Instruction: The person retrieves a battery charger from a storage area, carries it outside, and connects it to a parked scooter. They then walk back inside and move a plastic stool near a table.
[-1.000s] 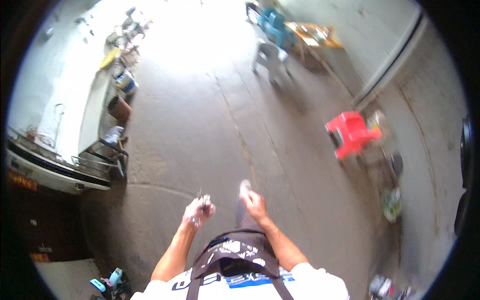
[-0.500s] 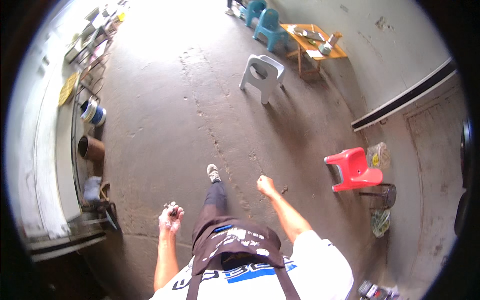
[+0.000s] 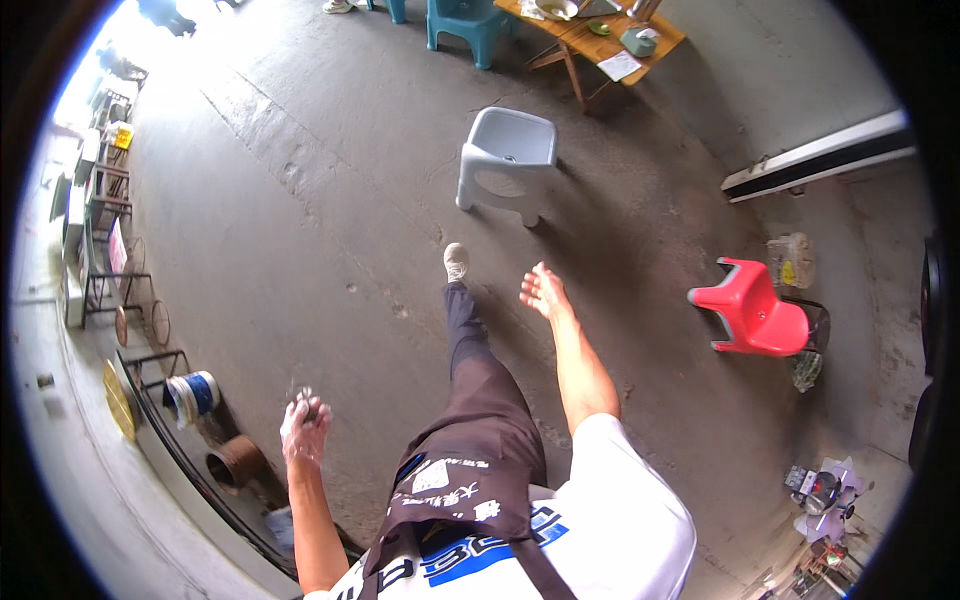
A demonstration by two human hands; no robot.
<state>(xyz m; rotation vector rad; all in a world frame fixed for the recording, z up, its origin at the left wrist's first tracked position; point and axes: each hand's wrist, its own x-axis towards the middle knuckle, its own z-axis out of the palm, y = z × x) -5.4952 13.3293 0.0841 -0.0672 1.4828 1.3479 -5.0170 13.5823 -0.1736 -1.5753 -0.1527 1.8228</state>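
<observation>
My left hand [image 3: 306, 428], dusted with white, is held out at the lower left with its fingers curled. A small dark thing shows between those fingers, too blurred to name. My right hand [image 3: 544, 290] reaches forward with nothing in it and its fingers apart. Ahead of that hand stands a light grey plastic stool [image 3: 512, 138], which it does not touch. I wear a dark apron [image 3: 460, 480], and one shoe [image 3: 456, 262] is stretched forward on the concrete floor.
A red plastic chair [image 3: 768, 312] stands on the right near the wall. At the far right are a wooden folding table [image 3: 580, 42] with dishes and a teal chair [image 3: 468, 28]. Along the left wall are a white-and-blue bucket [image 3: 192, 396], a brown bin [image 3: 238, 463] and metal racks.
The view has shifted forward and turned right, and the grey stool is closer. My right hand has gone from a closed fist to spread fingers. The left hand stays curled.
</observation>
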